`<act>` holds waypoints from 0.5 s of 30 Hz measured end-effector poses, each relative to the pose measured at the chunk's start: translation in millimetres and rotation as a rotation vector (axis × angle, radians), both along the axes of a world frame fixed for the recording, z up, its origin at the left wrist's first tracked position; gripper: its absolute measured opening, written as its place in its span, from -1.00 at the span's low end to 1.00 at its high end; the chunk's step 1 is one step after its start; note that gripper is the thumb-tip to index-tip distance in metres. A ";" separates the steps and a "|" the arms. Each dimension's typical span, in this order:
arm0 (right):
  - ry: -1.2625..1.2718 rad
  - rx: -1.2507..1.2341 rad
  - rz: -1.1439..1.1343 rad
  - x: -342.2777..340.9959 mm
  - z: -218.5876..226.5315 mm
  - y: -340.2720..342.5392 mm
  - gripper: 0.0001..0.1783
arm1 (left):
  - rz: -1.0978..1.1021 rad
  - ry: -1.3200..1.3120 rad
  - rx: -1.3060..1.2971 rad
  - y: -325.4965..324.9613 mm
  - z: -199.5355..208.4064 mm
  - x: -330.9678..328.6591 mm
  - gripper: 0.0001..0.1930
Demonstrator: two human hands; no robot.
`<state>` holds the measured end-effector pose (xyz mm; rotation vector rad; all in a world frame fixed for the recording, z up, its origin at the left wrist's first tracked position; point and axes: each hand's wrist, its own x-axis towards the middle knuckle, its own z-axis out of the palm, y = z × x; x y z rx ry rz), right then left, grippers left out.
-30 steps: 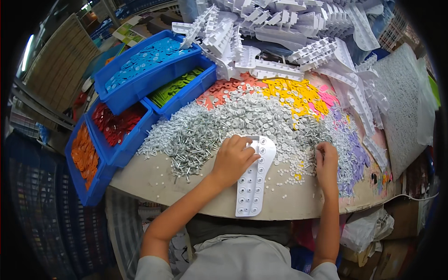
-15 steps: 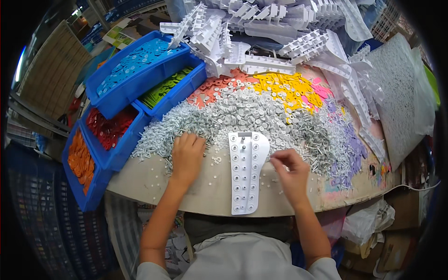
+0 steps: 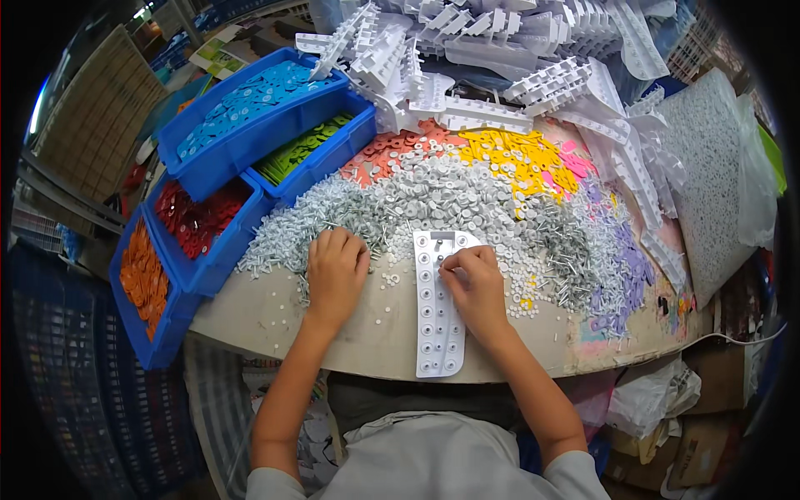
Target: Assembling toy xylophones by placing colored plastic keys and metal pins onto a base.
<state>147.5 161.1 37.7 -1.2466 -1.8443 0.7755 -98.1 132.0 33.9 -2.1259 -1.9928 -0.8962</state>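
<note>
White plastic fills the middle of the head view: a long white plate (image 3: pixel 427 333), studded with round sockets, lies flat on the table (image 3: pixel 333 354), its narrow end near the table's front edge and its wider end against the heaped small parts. Over its upper right part is the right hand (image 3: pixel 473 285), thumb and fingers drawn together in a pinch; whether a small piece sits between them cannot be told. Left of the plate and apart from it, the left hand (image 3: pixel 335 271) rests with bent fingers at the edge of the metal pins (image 3: pixel 362 218); its grasp is hidden. White caps (image 3: pixel 437 193) are heaped beyond the plate, with yellow pieces (image 3: pixel 529 158) behind them and purple pieces (image 3: pixel 631 265) off to the right. Blue bins (image 3: pixel 271 204) stand at the left, and white moulded parts (image 3: pixel 554 83) pile up at the back.
</note>
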 end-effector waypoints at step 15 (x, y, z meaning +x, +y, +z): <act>-0.323 0.378 0.074 56.9 17.4 -0.6 -0.83 | -0.022 0.041 -0.062 -0.4 0.1 7.5 -0.81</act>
